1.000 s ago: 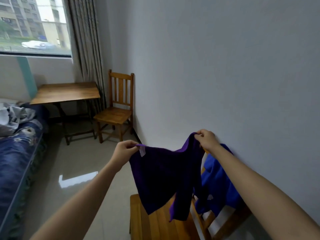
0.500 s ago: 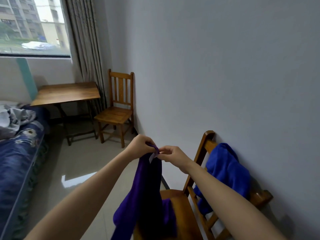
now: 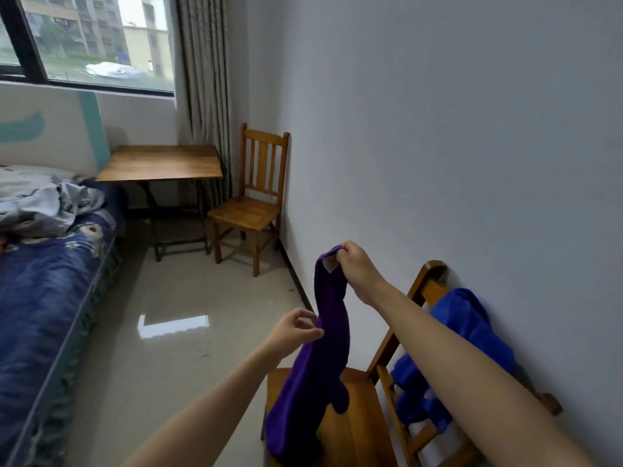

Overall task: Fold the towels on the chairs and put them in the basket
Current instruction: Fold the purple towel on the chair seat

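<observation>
Wood slats of the near chair (image 3: 357, 426) lie closest, the seat under the tail of the purple towel (image 3: 313, 382). That towel, soft and thick-piled, hangs as a narrow doubled strip, long axis upright, just ahead of both hands. The right hand (image 3: 354, 267) is higher, clamped on the top end beside a small white tag. The left hand (image 3: 295, 330) is lower and nearer, fingers curled, thumb touching the strip's left edge; I cannot tell whether it pinches. The hands are apart along the strip, so the lower end likely comes up next. A blue towel (image 3: 472, 332), plush and bunched, drapes the chair's back. Farther off stand a far chair (image 3: 249, 210), table (image 3: 161, 161) and bed (image 3: 40, 281). No basket shows.
</observation>
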Demonstrator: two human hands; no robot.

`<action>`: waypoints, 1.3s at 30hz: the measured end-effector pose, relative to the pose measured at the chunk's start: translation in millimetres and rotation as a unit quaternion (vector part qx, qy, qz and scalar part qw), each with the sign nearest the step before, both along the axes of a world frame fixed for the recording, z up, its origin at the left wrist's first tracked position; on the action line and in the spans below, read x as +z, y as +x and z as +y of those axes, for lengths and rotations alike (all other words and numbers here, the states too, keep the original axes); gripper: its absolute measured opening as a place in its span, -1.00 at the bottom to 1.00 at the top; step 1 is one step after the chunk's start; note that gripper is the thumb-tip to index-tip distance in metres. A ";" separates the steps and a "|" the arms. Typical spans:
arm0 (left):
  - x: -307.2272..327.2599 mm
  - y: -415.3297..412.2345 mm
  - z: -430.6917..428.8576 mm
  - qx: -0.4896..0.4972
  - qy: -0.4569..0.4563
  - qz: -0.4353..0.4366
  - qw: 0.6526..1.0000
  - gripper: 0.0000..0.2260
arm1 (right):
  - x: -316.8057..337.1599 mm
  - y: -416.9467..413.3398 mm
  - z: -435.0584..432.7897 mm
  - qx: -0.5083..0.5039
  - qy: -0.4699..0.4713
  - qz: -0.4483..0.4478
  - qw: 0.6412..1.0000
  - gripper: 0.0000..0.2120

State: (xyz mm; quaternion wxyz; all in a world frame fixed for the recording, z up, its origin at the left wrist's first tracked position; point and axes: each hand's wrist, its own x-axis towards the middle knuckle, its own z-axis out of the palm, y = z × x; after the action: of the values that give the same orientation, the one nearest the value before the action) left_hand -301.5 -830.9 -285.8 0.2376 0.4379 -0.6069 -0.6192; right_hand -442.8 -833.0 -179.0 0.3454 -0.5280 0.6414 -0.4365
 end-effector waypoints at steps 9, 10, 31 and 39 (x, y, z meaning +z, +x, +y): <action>11.6 -16.5 3.3 0.021 -0.023 0.147 0.989 -0.84 | 19.9 -10.0 -0.9 0.005 -0.031 0.050 0.998 -0.93; 14.0 -18.7 3.2 0.019 -0.028 0.141 0.989 -0.85 | 21.5 -10.9 0.2 0.008 -0.036 0.052 0.998 -0.94; 0.8 0.2 -11.1 0.136 -0.171 -0.081 0.972 -0.83 | 48.8 -27.6 -0.6 -0.112 -0.106 -0.065 0.986 -0.88; -42.3 45.5 -8.9 0.137 0.012 -0.057 0.989 -0.93 | 59.8 -62.0 14.7 -0.104 -0.110 -0.037 0.988 -0.88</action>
State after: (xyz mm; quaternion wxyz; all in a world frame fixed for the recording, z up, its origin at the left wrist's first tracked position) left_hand -256.1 -839.8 -328.1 0.2794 0.5546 -0.5462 -0.5622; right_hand -504.8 -818.3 -119.1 0.2611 -0.4768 0.6278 -0.5571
